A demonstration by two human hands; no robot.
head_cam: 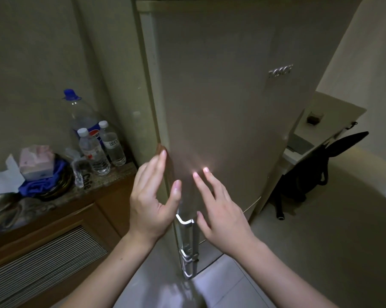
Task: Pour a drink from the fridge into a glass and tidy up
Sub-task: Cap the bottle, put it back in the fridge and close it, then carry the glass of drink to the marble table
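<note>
Hands (183, 203) are reaching flat-fingered, holding nothing, toward the closed fridge (220, 96): left (153, 196) at its door edge, right (220, 210) spread, seemingly to open it.

On the left we see a speckled stone counter (112, 177) over a wooden cabinet with a slatted vent (43, 261). At its back corner stands a large clear Pepsi bottle (81, 116) with a blue cap, and just in front of it two small water bottles (93, 152) (112, 144) with white caps. Further left, a pink tissue box (36, 162) sits on blue cloth (41, 184) in a dark bowl. At right we make out a black chair (327, 165) on the pale floor.
</note>
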